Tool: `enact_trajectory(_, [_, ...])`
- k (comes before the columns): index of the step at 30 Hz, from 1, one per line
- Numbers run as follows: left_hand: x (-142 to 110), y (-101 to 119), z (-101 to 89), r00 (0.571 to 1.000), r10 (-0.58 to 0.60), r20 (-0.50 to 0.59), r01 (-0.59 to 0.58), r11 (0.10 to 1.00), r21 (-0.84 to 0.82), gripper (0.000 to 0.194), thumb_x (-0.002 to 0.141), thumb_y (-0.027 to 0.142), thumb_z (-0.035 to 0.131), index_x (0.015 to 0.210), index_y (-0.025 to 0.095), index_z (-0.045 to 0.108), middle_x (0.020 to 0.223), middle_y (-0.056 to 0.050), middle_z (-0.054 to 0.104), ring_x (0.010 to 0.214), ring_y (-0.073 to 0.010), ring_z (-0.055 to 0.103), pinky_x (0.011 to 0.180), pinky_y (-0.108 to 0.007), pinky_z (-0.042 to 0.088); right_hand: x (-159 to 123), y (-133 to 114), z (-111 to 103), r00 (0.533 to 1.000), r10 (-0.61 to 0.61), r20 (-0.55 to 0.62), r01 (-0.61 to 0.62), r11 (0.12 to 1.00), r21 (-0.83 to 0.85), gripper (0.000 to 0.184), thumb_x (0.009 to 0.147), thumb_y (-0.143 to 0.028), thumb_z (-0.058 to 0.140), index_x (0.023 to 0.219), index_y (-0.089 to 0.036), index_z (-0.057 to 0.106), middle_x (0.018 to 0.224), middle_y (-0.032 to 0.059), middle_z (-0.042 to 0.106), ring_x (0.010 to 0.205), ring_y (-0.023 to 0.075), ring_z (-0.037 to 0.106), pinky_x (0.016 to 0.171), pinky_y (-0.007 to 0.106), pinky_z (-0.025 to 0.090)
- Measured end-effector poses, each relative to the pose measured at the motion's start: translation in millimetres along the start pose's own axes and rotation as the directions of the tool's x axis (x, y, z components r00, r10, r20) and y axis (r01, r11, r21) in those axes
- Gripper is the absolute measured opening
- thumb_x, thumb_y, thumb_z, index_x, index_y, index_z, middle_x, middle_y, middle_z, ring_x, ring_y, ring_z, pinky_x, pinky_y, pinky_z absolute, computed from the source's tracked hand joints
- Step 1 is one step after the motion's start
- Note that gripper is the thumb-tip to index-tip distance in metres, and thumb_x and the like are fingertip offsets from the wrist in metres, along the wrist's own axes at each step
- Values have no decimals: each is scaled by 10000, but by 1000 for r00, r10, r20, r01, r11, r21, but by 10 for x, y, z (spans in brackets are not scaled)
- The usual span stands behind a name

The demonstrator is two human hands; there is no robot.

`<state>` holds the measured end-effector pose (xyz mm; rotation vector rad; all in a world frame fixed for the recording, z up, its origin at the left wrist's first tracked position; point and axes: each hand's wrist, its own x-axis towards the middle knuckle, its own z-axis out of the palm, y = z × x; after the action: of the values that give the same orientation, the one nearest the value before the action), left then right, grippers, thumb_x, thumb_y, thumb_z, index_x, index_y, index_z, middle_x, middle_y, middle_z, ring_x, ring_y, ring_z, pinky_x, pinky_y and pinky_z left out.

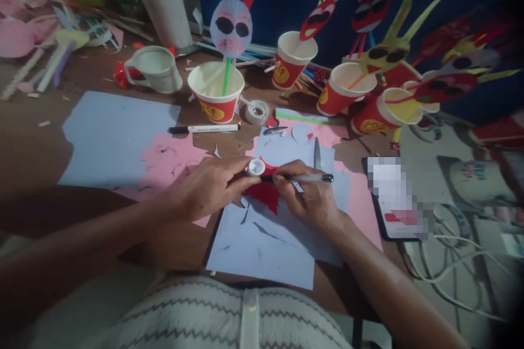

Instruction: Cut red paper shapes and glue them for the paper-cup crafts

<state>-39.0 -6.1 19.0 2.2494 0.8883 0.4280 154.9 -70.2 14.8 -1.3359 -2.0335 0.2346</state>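
Observation:
My left hand [210, 185] pinches a small white round cap [256, 167] between thumb and fingers, its hollow side facing up. A pen [309, 178] with a clear barrel and black ends is in the closed fingers of my right hand [309, 193]. The pen's tip end points left and comes close to the cap; whether they touch cannot be made out. Under both hands lies a piece of red paper [264, 196] on pale blue sheets [262, 251]. Dark cut slivers are scattered on the sheets.
A black-and-white marker [204, 128], a tape roll [257, 112] and scissors [317, 152] lie beyond my hands. Paper cups [216, 92] holding paper animal faces [231, 27] on straws stand behind. A white mug [153, 68] is at left; a phone [393, 196] and cables are right.

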Motion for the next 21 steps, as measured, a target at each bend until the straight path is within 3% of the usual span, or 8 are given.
enact_trajectory(5, [1, -1, 15, 1000, -6, -6, 6, 1000, -14, 159, 873, 326, 525, 841, 177, 569, 568, 43, 607, 545, -110, 604, 492, -176, 385, -75, -38, 23, 998, -51, -46, 50, 999, -19, 45, 881, -184, 493, 858, -191, 531, 687, 19, 644, 607, 147, 593, 567, 266, 454])
enact_trajectory(10, [2, -13, -3, 997, 63, -47, -58, 994, 96, 194, 876, 344, 509, 809, 174, 572, 545, 56, 551, 462, -78, 496, 459, -175, 340, -90, -88, 39, 993, -100, -59, 100, 995, -4, 21, 880, -179, 500, 866, -187, 513, 709, 23, 660, 593, 138, 587, 569, 265, 454])
enact_trajectory(21, [3, -11, -20, 997, 80, -22, -76, 983, 166, 216, 890, 344, 474, 840, 167, 588, 575, 45, 531, 478, -91, 450, 486, -200, 315, -99, -194, 113, 985, -175, 1, 175, 985, 1, 37, 878, -183, 530, 848, -174, 549, 668, 23, 656, 596, 144, 587, 577, 270, 458])
